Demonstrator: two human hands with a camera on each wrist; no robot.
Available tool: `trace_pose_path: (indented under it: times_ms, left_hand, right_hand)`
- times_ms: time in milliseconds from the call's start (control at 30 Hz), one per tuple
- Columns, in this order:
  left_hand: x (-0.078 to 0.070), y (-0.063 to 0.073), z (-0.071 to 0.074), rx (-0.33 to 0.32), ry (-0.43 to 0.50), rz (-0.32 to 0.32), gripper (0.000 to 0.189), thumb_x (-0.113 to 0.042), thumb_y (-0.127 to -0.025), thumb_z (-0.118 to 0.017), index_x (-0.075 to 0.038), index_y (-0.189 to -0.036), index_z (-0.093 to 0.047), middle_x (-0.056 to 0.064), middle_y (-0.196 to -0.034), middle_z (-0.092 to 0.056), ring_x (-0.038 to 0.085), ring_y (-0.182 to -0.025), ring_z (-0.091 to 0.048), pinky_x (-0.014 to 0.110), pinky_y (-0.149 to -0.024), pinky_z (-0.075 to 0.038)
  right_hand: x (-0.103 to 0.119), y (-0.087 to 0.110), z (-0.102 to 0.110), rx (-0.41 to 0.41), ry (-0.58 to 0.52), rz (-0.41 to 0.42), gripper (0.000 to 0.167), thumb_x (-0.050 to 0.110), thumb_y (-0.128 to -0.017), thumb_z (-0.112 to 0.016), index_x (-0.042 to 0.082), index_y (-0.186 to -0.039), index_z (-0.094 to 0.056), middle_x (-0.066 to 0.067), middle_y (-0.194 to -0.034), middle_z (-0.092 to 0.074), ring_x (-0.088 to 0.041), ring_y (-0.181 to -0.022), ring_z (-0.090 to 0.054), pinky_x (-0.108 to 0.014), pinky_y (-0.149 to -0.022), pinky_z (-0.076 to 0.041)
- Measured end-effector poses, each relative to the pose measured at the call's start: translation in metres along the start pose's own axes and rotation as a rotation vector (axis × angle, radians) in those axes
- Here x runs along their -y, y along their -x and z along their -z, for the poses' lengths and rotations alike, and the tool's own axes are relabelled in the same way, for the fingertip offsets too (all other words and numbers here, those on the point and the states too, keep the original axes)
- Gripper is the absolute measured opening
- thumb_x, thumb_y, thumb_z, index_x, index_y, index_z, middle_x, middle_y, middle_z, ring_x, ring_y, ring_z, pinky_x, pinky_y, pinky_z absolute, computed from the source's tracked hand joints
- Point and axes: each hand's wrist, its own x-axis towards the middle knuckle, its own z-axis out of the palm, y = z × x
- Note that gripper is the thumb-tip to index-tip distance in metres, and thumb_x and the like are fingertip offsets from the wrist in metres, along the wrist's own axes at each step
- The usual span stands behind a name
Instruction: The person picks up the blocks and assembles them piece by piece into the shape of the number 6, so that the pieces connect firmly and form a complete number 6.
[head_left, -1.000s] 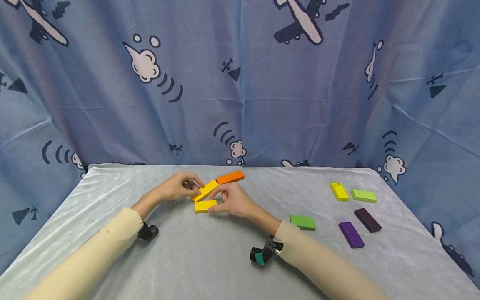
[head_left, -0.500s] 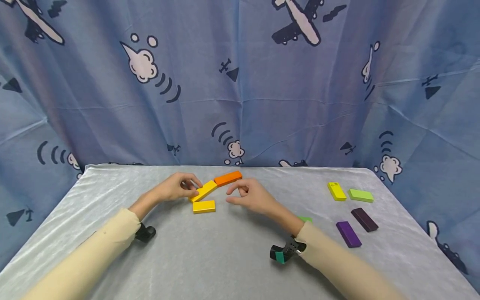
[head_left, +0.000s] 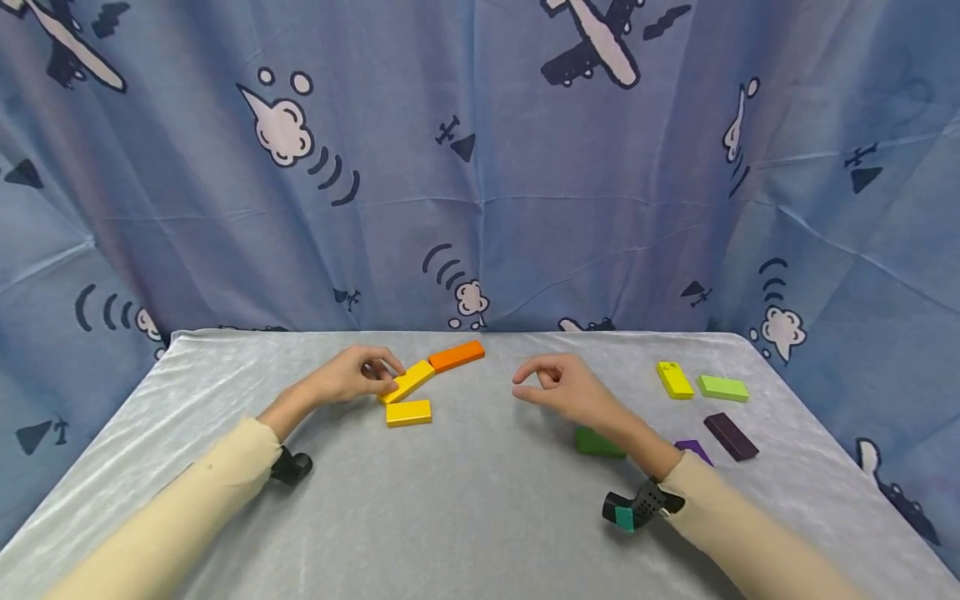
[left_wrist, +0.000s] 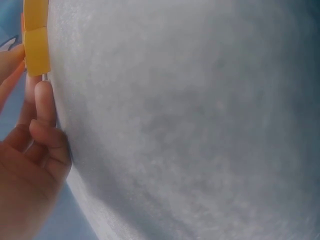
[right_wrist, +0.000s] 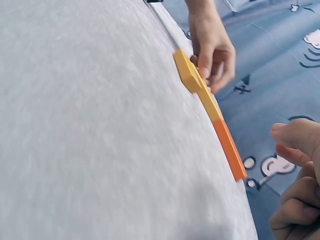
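At the left of the head view, my left hand (head_left: pixel 352 372) pinches the near-left end of a long yellow block (head_left: pixel 412 382), thumb and fingers on its sides. An orange block (head_left: pixel 457 356) adjoins that block's far end. Close in front lies a shorter yellow block (head_left: pixel 408 413), flat on the cloth. My right hand (head_left: pixel 566 387) hovers over the cloth to the right of these blocks, thumb and index apart, holding nothing. Below its wrist a green block (head_left: pixel 597 442) is partly covered and in shadow. The right wrist view shows the orange block (right_wrist: pixel 230 150) end to end with the yellow one.
Toward the right lie a bright yellow block (head_left: pixel 675 380), a light green block (head_left: pixel 723 388) and a dark brown block (head_left: pixel 731 437). My right forearm partly hides a purple block (head_left: pixel 693 450). A blue patterned curtain (head_left: pixel 480 167) hangs behind the cloth-covered table (head_left: pixel 420 517).
My right hand has let go of the shorter yellow block and moved right, now over the green block's area. The left hand stays on the long yellow block.
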Motion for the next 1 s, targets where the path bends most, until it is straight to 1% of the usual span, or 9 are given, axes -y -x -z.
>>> trace_pose_path:
  times_ms: [133, 267, 500, 633, 800, 1000]
  left_hand:
    - [0.0, 0.0, 0.0, 0.006, 0.004, 0.0, 0.02, -0.005, -0.094, -0.074, -0.002, -0.114, -0.073, 0.004, -0.092, -0.069, 0.021, -0.083, -0.063, 0.036, -0.073, -0.053]
    - [-0.001, 0.0, 0.0, 0.007, -0.001, -0.008, 0.021, -0.004, -0.094, -0.073, -0.002, -0.114, -0.072, 0.004, -0.093, -0.07, 0.02, -0.083, -0.064, 0.036, -0.073, -0.053]
    - [-0.001, 0.001, 0.0, 0.003, -0.006, -0.002, 0.02, -0.004, -0.093, -0.074, -0.002, -0.114, -0.073, 0.004, -0.093, -0.07, 0.02, -0.083, -0.063, 0.036, -0.074, -0.053]
    - [-0.001, 0.001, 0.0, 0.002, -0.007, -0.004, 0.02, -0.004, -0.094, -0.073, -0.003, -0.114, -0.073, 0.004, -0.093, -0.07, 0.02, -0.083, -0.063, 0.036, -0.075, -0.053]
    - [-0.001, 0.0, 0.0, 0.002, -0.01, -0.006, 0.021, -0.005, -0.094, -0.074, -0.003, -0.114, -0.073, 0.004, -0.094, -0.07, 0.02, -0.084, -0.063, 0.036, -0.075, -0.053]
    - [0.0, 0.001, 0.0, 0.0, -0.009, -0.015, 0.02, -0.004, -0.094, -0.074, -0.003, -0.113, -0.073, 0.004, -0.093, -0.07, 0.02, -0.084, -0.064, 0.036, -0.075, -0.053]
  right_hand:
    - [-0.001, 0.01, 0.015, -0.017, 0.0, -0.017, 0.025, 0.019, -0.093, -0.078, 0.0, -0.109, -0.074, 0.001, -0.059, -0.025, -0.014, -0.051, -0.022, -0.029, -0.053, -0.031]
    - [-0.005, 0.017, 0.027, -0.033, 0.015, -0.019, 0.025, 0.019, -0.094, -0.077, 0.0, -0.109, -0.074, 0.001, -0.059, -0.025, -0.013, -0.051, -0.021, -0.029, -0.051, -0.03]
    - [-0.011, 0.031, 0.045, -0.068, 0.034, -0.032, 0.027, 0.022, -0.093, -0.077, 0.001, -0.11, -0.074, 0.001, -0.059, -0.026, -0.013, -0.052, -0.025, -0.031, -0.051, -0.031]
    - [-0.018, 0.038, 0.054, -0.085, 0.036, -0.016, 0.025, 0.018, -0.094, -0.077, -0.001, -0.109, -0.073, 0.0, -0.058, -0.026, -0.014, -0.05, -0.023, -0.03, -0.048, -0.03]
    - [-0.022, 0.051, 0.063, -0.08, 0.058, -0.008, 0.023, 0.015, -0.094, -0.076, -0.002, -0.109, -0.073, -0.001, -0.058, -0.028, -0.013, -0.048, -0.023, -0.031, -0.049, -0.033]
    - [-0.028, 0.069, 0.072, -0.067, 0.09, 0.011, 0.022, 0.012, -0.092, -0.077, -0.002, -0.109, -0.073, -0.001, -0.059, -0.029, -0.013, -0.048, -0.026, -0.032, -0.048, -0.033]
